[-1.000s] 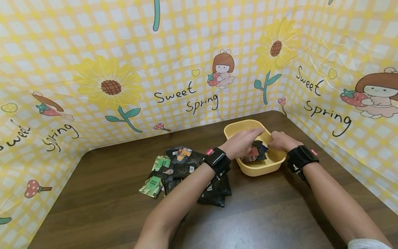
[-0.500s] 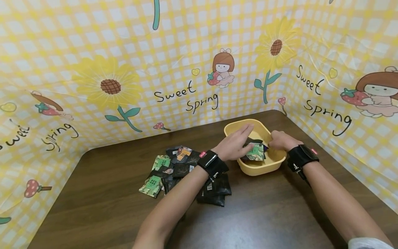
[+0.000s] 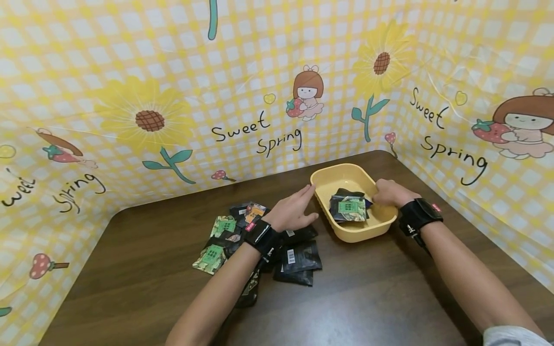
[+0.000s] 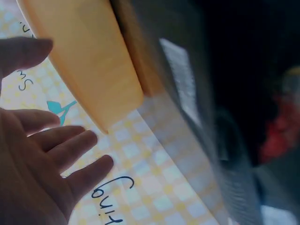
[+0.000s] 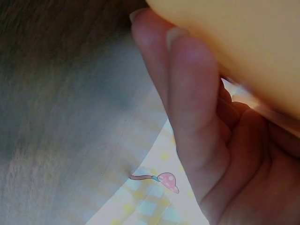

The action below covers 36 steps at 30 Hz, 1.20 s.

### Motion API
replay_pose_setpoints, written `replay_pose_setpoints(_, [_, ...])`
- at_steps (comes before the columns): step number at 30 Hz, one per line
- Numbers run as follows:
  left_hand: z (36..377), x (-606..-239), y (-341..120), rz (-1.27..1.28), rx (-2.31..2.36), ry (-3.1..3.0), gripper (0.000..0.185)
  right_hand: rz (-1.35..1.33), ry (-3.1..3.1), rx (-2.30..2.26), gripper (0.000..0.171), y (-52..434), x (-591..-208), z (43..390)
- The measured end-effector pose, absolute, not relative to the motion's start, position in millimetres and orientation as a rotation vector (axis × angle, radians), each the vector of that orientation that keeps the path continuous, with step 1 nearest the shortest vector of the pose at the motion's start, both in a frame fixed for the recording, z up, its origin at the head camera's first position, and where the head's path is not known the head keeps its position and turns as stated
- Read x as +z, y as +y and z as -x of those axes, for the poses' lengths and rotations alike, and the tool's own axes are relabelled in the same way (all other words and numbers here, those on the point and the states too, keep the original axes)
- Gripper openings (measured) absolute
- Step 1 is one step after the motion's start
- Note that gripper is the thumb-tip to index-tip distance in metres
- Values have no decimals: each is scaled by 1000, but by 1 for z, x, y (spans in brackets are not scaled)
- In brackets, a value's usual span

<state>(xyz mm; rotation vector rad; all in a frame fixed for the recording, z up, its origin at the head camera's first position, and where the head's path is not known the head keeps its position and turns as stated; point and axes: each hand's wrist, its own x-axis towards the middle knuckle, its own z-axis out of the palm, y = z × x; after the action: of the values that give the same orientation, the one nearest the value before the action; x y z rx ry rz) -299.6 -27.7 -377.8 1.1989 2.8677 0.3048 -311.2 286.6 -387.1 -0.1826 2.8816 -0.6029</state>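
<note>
My right hand (image 3: pixel 391 193) grips the right rim of a yellow plastic basin (image 3: pixel 346 236). In the right wrist view, its fingers (image 5: pixel 192 89) curl against the basin's wall (image 5: pixel 253 42). Inside the basin lies a small stack of flat packets, topped by a black packet with a green label (image 3: pixel 351 208). My left hand (image 3: pixel 293 211) is just left of the basin with nothing in it. Its fingers (image 4: pixel 75 150) are spread and relaxed in the left wrist view, beside the basin (image 4: pixel 84 56). Under and around the left wrist sits a loose pile of packets, partly hidden by the forearm.
Two green-patterned packets (image 3: pixel 212 258) lie at the pile's left edge, and black packets with barcodes (image 3: pixel 303 257) at its right. The brown wooden table (image 3: pixel 368 298) meets yellow checked cloth walls (image 3: pixel 242 86) at the back and sides.
My left hand has moved left out of the basin, leaving a green-labelled packet on top of the stack there. The right hand stays on the rim.
</note>
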Motion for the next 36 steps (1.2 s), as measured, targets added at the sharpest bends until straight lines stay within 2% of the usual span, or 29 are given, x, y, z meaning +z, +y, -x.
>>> replay_pose_setpoints(4, [296, -386, -35, -1122, 272, 2823, 86, 179, 2883, -606, 8, 287, -387, 310])
replay_pose_setpoints(14, [286, -396, -41, -971, 166, 2764, 90, 175, 2869, -608, 9, 287, -387, 310])
replay_pose_setpoints(27, [285, -404, -45, -898, 186, 2707, 93, 169, 2883, -587, 10, 286, -386, 311])
replay_pose_setpoints(36, [286, -406, -43, -932, 264, 2686, 83, 160, 2877, -595, 10, 286, -386, 311])
